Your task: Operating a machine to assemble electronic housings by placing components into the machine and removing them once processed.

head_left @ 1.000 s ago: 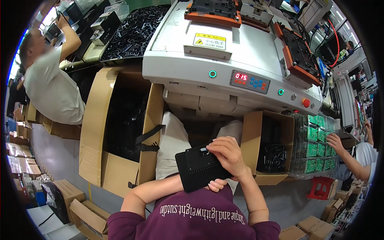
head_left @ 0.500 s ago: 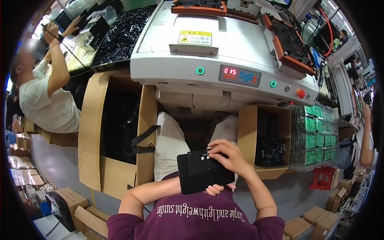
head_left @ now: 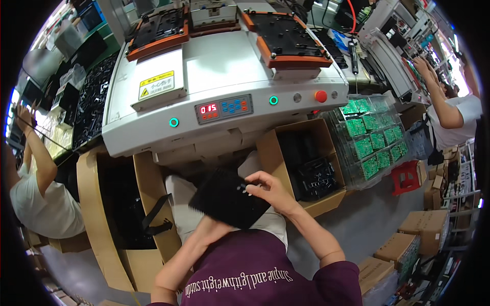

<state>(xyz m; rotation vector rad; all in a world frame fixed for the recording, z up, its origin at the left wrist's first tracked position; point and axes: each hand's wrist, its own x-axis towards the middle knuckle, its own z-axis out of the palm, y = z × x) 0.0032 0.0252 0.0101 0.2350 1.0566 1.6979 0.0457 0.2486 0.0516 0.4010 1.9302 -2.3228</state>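
A flat black casing with a ribbed edge (head_left: 224, 196) is held tilted above my lap, blurred by motion. My left hand (head_left: 216, 227) supports it from below at its near edge, with the fingers hidden underneath. At the casing's right side, my right hand (head_left: 271, 192) has its thumb and forefinger brought together beside small pale metallic spots (head_left: 245, 188). What lies between those fingertips is too small to make out.
A white machine (head_left: 219, 66) with orange-framed fixtures (head_left: 286, 38) stands ahead. Cardboard boxes with black parts flank my legs, left (head_left: 145, 188) and right (head_left: 273, 153). Clear trays of green circuit boards (head_left: 363, 148) stand farther right. Co-workers (head_left: 38, 188) are on both sides.
The view has swung to the right. The casing has turned and tilted in my hands, and my left fingers, seen earlier at its near edge, are now beneath it. My right hand stays at its side.
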